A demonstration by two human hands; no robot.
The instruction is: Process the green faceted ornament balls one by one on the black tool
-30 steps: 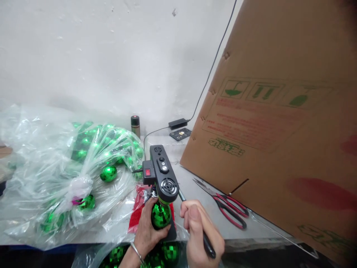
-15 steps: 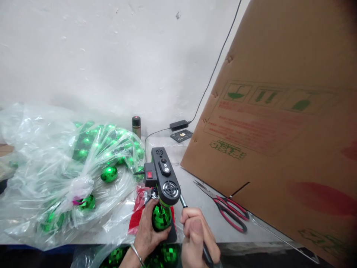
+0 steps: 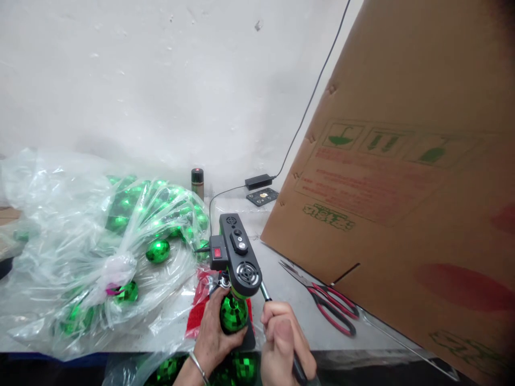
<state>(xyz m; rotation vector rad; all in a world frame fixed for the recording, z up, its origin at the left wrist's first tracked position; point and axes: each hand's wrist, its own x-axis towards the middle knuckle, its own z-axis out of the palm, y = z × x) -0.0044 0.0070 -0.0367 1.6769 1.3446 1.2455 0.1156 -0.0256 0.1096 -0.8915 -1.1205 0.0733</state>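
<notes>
A shiny green mirror ball (image 3: pixel 234 313) is gripped in my left hand (image 3: pixel 215 327), with its top right under the head of a black bench machine (image 3: pixel 240 254). My right hand (image 3: pixel 286 340) is closed around the black-handled lever (image 3: pixel 298 369) of that machine, whose metal rod slants up toward the head. A red switch (image 3: pixel 218 252) sits on the small box at the machine's left side. Below the ball, part of the machine's dark base shows beside a piece of red material (image 3: pixel 197 313). Where ball and machine meet is hidden.
A clear plastic bag (image 3: pixel 60 241) with several green balls covers the left. Red-and-black scissors (image 3: pixel 328 303) lie right of the machine, before a large cardboard box (image 3: pixel 386 177). A power adapter (image 3: pixel 258 181), a phone-like black slab (image 3: pixel 262 197) and a small bottle (image 3: pixel 197 184) stand behind.
</notes>
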